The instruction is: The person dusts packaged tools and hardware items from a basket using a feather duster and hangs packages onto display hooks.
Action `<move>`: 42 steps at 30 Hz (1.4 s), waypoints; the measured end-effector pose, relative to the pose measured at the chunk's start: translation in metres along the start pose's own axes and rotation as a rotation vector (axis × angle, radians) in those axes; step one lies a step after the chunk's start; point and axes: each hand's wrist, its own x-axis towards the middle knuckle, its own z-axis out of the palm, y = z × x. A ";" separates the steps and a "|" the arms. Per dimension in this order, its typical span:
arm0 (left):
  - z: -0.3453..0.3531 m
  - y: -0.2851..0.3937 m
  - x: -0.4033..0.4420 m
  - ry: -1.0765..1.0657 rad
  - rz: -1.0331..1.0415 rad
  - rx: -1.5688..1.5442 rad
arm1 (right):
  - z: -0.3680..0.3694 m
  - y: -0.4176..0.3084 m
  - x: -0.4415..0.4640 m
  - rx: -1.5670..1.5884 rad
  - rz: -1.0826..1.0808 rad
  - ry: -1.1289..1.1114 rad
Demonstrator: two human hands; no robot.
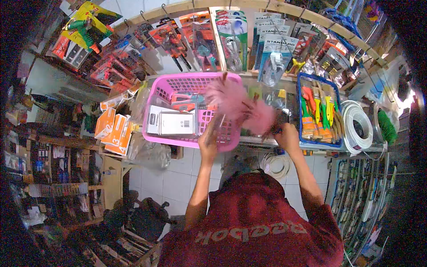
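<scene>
My right hand [288, 137] is closed around the dark handle of a pink feather duster [242, 104], whose fluffy head is smeared by motion over the right end of a pink plastic basket [155, 95]. At the basket's front right side is my left hand [208, 141], its fingers closed on a narrow greyish thing, blurred and partly hidden. Inside the basket lie white packages [175, 123], one with a barcode, and orange-and-teal packs [184, 100] behind them.
A blue tray [299, 95] of paintbrushes stands to the right, beside a coil of white cable [356, 127] and a green brush [387, 127]. Orange boxes [116, 133] sit left of the basket. Packaged tools [204, 40] hang along a wooden rail behind the counter.
</scene>
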 end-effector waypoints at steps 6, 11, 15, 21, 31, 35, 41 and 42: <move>-0.003 0.000 -0.004 0.016 -0.073 -0.011 | -0.009 -0.007 0.000 -0.023 0.000 -0.093; -0.005 -0.010 -0.008 0.040 -0.113 0.009 | -0.011 -0.014 -0.003 -0.051 0.083 -0.182; -0.007 -0.018 -0.014 0.092 -0.161 -0.078 | -0.010 -0.015 -0.007 -0.079 0.084 -0.165; -0.003 0.009 -0.007 0.165 -0.208 -0.166 | -0.018 -0.018 -0.006 -0.040 0.091 -0.087; -0.024 0.017 -0.010 0.267 -0.094 -0.053 | -0.034 -0.051 0.004 -0.181 0.014 -0.228; -0.036 0.026 0.004 0.394 -0.084 -0.216 | -0.038 -0.085 0.004 -0.087 -0.010 -0.222; -0.081 0.027 0.013 0.435 -0.187 -0.174 | -0.039 -0.142 0.004 -0.175 -0.213 -0.344; -0.087 0.027 0.016 0.444 -0.125 -0.148 | -0.040 -0.155 0.000 -0.196 -0.198 -0.332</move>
